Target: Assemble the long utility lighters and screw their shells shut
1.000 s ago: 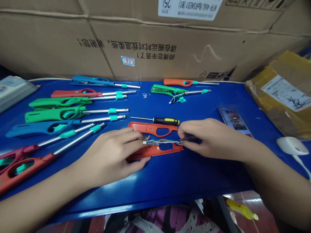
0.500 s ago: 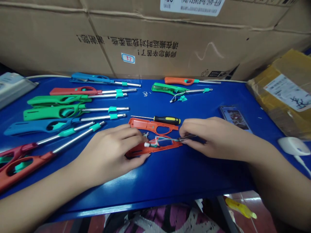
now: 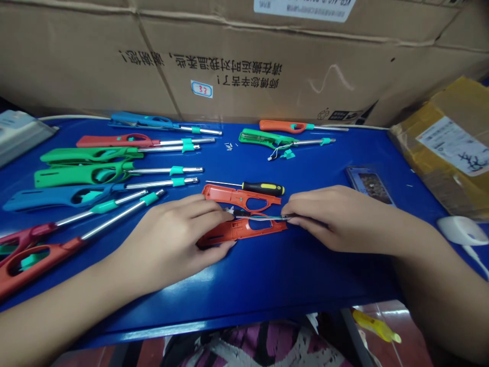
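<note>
Orange plastic, matte and ribbed inside, makes up the two long hollow pieces at the middle of the head view. The lower shell half (image 3: 239, 232) lies flat on the surface (image 3: 267, 278), a glossy blue sheet that mirrors the light. The upper shell half (image 3: 229, 195) lies just beyond it, with its oval trigger opening showing.

The left hand (image 3: 178, 239) is closed around the left end of the lower shell half, thumb at the near edge and fingers curled over the top. The right hand (image 3: 336, 216) pinches narrowly on the right end of the wired insert (image 3: 262, 217). This thin straight piece of metal and fine wires lies lengthwise over the lower shell half, between the two hands.

A screwdriver (image 3: 263, 188) with a slim steel shaft and a black and yellow handle lies just behind the upper shell half. To the left, a row of long lighters (image 3: 95, 173) in green, blue and red lies side by side, each with a shiny metal tube and a teal collar. Farther back are tiny screws (image 3: 228, 148), an opened green lighter (image 3: 263, 137) with loose wires, and an orange lighter (image 3: 284, 126). A flat phone (image 3: 369, 183) and a smooth white mouse (image 3: 460, 230) lie to the right. Creased cardboard boxes (image 3: 267, 66) stand along the far edge.
</note>
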`<state>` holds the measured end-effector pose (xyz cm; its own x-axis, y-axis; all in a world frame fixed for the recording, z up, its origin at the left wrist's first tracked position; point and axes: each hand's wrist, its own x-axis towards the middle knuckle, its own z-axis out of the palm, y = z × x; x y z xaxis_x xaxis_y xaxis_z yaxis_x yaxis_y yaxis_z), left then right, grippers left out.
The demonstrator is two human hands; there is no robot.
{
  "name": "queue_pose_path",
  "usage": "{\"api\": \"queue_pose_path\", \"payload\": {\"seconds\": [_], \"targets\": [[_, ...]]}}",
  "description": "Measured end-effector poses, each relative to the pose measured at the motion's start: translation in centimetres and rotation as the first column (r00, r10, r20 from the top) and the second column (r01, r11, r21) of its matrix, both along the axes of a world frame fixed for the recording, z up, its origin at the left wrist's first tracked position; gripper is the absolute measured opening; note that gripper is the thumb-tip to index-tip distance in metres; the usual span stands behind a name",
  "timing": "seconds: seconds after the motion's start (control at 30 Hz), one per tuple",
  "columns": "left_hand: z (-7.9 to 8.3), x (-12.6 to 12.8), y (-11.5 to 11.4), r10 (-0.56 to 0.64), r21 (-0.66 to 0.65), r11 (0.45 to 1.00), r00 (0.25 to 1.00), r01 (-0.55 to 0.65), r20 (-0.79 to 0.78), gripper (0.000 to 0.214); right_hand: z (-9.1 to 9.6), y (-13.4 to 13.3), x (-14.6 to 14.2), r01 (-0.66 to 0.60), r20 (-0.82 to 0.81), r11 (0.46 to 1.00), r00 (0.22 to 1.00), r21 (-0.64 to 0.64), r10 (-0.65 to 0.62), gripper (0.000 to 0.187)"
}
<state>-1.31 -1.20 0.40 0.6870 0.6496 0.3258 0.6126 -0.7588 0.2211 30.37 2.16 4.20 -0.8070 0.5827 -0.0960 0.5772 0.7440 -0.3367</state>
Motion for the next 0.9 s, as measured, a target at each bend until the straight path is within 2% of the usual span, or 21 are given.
{"api": "queue_pose_path", "payload": {"seconds": [0.13, 0.3, 0.4, 0.5, 0.6, 0.73, 0.8, 0.9], "targets": [[0.4, -0.1, -0.1, 0.023, -0.004, 1.0, 1.0, -0.023, -0.017, 0.021, -0.3, -0.1, 0.0, -0.002, 0.021, 1.0, 1.0, -0.016, 0.002, 0.025], [1.4, -0.8, -0.2, 0.065, -0.042, 0.997, 0.992, -0.07, -0.11, 0.022, -0.4, -0.2, 0.0, 0.029, -0.05, 0.999, 0.998, -0.015, -0.03, 0.011], [1.5, -1.1, -0.2, 0.112, -0.076, 0.99, 0.985, -0.122, -0.13, 0.028, 0.2, -0.1, -0.4, 0.063, -0.156, 0.998, 0.986, 0.015, -0.06, 0.004], [1.2, -1.0, 0.0, 0.131, -0.16, 0.976, 0.985, -0.147, -0.109, 0.039, 0.3, 0.0, -1.5, 0.084, -0.327, 0.992, 0.944, 0.095, -0.049, 0.004], [0.9, -0.8, 0.1, 0.125, -0.213, 0.968, 0.99, -0.135, -0.059, 0.039, -1.0, -0.2, -2.6, 0.097, -0.44, 0.982, 0.898, 0.165, -0.015, 0.005], [0.7, -0.8, 0.1, 0.119, -0.233, 0.966, 0.993, -0.11, 0.023, 0.035, -4.0, -0.9, -3.0, 0.098, -0.451, 0.947, 0.891, 0.305, 0.053, 0.009], [0.7, -1.0, 0.1, 0.119, -0.204, 0.973, 0.993, -0.113, 0.021, 0.031, -5.1, -1.2, -2.6, 0.083, -0.418, 0.946, 0.907, 0.313, 0.059, 0.009], [0.7, -1.2, 0.2, 0.103, -0.151, 0.983, 0.995, -0.1, 0.007, 0.028, -5.8, -1.5, -1.7, 0.059, -0.385, 0.96, 0.921, 0.272, 0.053, 0.011]]}}
